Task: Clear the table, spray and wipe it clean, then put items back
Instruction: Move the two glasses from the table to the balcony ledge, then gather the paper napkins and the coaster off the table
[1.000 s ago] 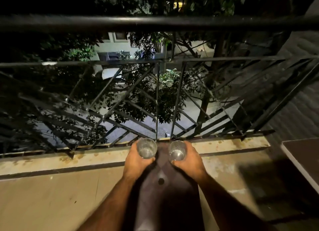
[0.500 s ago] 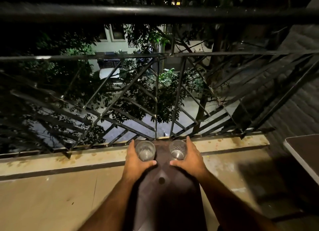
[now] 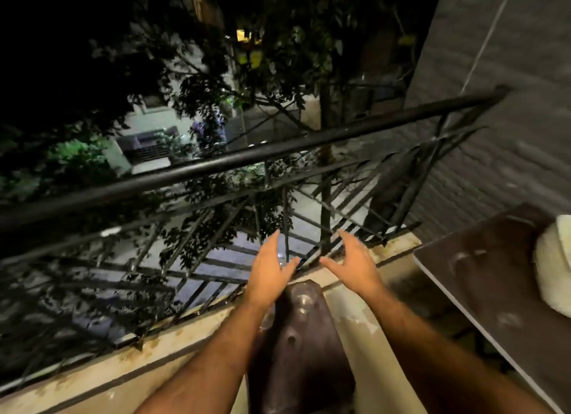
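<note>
Two clear drinking glasses stand on a narrow dark brown surface (image 3: 302, 351) by the balcony railing. One glass (image 3: 304, 299) shows near its far end; the other glass (image 3: 268, 317) is mostly hidden behind my left forearm. My left hand (image 3: 268, 270) and my right hand (image 3: 355, 265) hover above them with fingers spread, holding nothing. At the right lies the dark brown table (image 3: 482, 274) with a white cloth (image 3: 553, 274) on it.
A black metal railing (image 3: 216, 166) runs across the balcony edge, above a stained concrete ledge (image 3: 123, 364). A grey wall (image 3: 509, 104) rises at the right. Trees and a street lie below, in the dark.
Both hands have let go of the glasses and lifted away from them. The camera has swung to the right, bringing the table and the cloth into view.
</note>
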Demonstrator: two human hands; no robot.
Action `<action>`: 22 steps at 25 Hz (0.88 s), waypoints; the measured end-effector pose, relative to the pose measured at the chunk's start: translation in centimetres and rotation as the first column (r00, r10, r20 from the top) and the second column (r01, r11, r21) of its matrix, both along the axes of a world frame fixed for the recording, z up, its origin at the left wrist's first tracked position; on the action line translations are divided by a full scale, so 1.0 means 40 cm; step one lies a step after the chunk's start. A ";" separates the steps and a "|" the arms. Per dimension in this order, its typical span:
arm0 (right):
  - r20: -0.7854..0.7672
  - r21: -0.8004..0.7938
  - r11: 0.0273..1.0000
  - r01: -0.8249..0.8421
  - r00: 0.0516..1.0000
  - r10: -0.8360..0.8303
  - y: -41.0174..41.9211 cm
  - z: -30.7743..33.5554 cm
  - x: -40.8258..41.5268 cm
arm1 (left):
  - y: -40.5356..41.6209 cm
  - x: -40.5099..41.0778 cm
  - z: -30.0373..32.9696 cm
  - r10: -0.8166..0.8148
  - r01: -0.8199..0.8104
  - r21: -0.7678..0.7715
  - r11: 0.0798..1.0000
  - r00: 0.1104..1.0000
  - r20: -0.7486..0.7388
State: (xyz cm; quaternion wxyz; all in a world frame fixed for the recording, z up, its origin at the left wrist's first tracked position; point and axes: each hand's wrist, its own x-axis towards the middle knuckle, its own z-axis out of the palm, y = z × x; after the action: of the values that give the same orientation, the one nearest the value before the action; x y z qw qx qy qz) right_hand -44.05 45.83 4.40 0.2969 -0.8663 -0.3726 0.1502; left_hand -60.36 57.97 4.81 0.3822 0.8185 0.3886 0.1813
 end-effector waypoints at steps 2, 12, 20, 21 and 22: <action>0.040 0.057 0.995 0.079 0.996 -0.081 -0.042 0.078 0.022 | -0.016 0.048 0.090 -0.099 0.098 0.057 0.994 0.995 0.021; 0.077 0.164 0.912 0.375 0.917 -0.391 -0.540 0.192 0.210 | -0.415 0.391 0.198 -0.444 0.425 0.173 0.888 0.892 0.087; 0.078 0.109 0.783 0.613 0.780 -0.621 -1.074 0.208 0.434 | -0.901 0.733 0.188 -0.634 0.614 0.167 0.771 0.763 0.124; 0.077 0.110 0.764 0.635 0.761 -0.644 -1.129 0.210 0.447 | -0.949 0.765 0.189 -0.658 0.638 0.167 0.752 0.744 0.121; 0.069 0.113 0.741 0.662 0.739 -0.671 -1.183 0.209 0.458 | -0.995 0.795 0.191 -0.680 0.661 0.167 0.732 0.724 0.118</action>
State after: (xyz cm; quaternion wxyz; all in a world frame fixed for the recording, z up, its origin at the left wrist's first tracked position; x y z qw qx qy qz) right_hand -25.73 -1.47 12.77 0.3458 -0.9361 -0.0591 -0.0270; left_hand -28.58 18.17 12.47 0.4065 0.9052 0.0209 0.1219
